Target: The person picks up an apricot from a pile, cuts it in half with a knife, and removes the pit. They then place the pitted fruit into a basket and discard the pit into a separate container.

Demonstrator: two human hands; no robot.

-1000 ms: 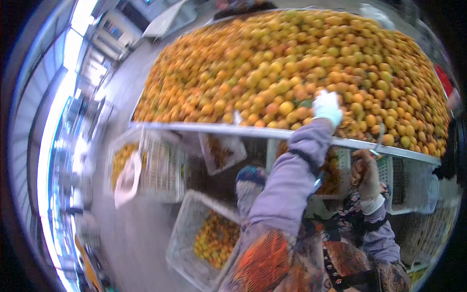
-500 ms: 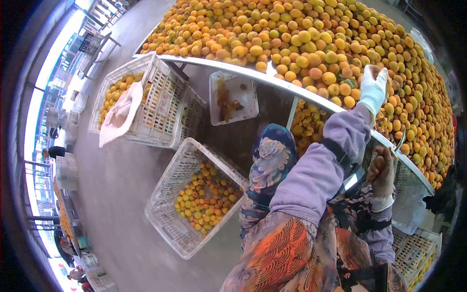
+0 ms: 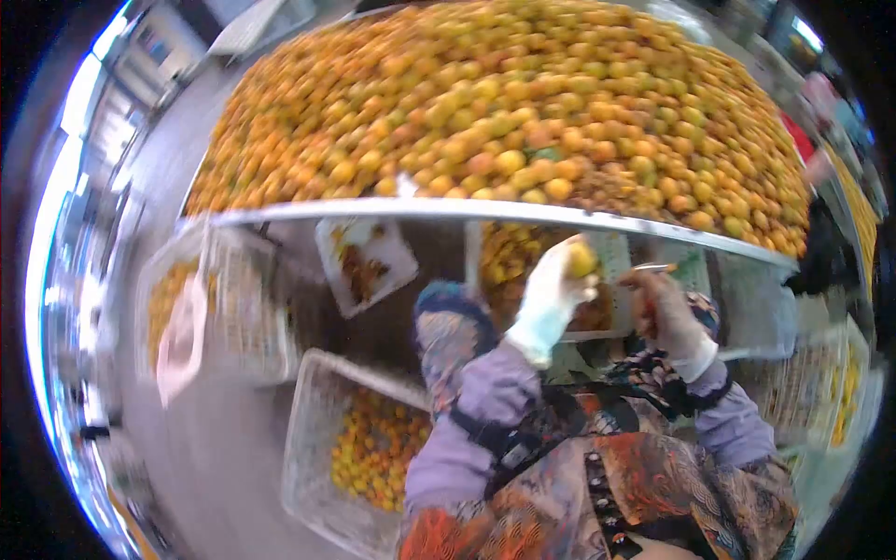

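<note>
Crate (image 3: 301, 439) with apricots on floor, far left. Left hand (image 3: 544, 303), gloved — fingers closed on single apricot (image 3: 583, 260), held on side facing right hand. Apricot sits near side of table edge (image 3: 448, 209), roundish, no clear long axis. Slim tool (image 3: 653, 269) just right of it, apart, long axis roughly left-right. Right hand (image 3: 668, 317) curled at tool, seems to grip it — blur hides exact grip. Left hand nearer: touching apricot; right close by.
</note>
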